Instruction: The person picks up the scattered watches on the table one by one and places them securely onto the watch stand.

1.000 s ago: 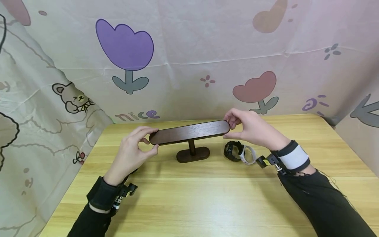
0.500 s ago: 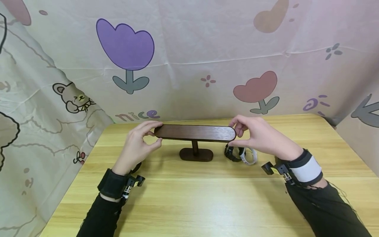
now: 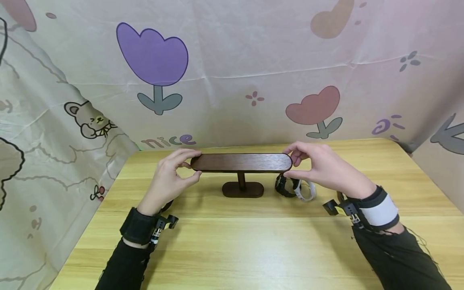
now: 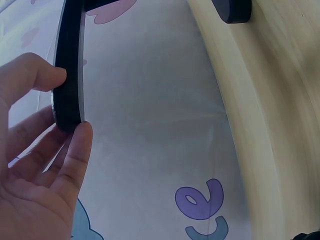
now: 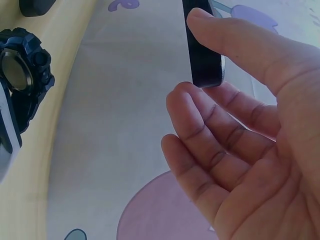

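Observation:
A dark brown wooden T-shaped display stand [image 3: 241, 162] is upright in the head view, its long rounded bar level above a short post and oval base [image 3: 243, 189]. My left hand [image 3: 170, 177] pinches the bar's left end, thumb on one edge and fingers on the other. At the right end, my right hand [image 3: 322, 167] grips the bar between thumb and fingers. Both wrist views show the bar's dark end [image 4: 70, 95] held this way. Just right of the base, near my right hand, a black wristwatch [image 5: 27, 75] and a white wristwatch [image 3: 307, 191] stand side by side.
The light wooden table [image 3: 232, 249] runs back to a hanging cloth [image 3: 224, 72] printed with flowers and hearts. Another printed cloth [image 3: 54, 141] hangs along the left side. Each wrist wears a strapped camera, such as the right camera [image 3: 340, 208].
The stand's bar was tilted, right end higher, and has turned level. Stand and both hands have shifted slightly right, the right hand also lower. The watches have stayed put.

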Demonstrator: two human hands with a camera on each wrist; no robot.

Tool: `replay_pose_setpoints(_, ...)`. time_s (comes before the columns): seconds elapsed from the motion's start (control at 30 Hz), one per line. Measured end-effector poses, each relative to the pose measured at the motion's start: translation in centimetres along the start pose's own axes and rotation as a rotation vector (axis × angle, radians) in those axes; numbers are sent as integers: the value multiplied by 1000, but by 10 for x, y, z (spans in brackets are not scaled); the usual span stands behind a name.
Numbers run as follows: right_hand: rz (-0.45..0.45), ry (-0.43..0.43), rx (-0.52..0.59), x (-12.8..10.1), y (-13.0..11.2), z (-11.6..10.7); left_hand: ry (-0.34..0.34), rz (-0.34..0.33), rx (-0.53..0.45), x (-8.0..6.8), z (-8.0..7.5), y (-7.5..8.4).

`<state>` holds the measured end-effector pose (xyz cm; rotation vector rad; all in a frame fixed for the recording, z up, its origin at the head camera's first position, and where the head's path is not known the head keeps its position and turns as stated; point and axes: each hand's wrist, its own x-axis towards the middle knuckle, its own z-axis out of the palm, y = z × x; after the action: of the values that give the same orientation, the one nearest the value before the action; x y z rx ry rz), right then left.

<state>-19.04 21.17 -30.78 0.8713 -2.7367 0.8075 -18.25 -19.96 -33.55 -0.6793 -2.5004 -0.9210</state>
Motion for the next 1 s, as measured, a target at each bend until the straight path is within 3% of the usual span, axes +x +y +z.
replay_pose_setpoints(1.0,12,6,-8,-3,1,1,10,38,4,-3,0,1)
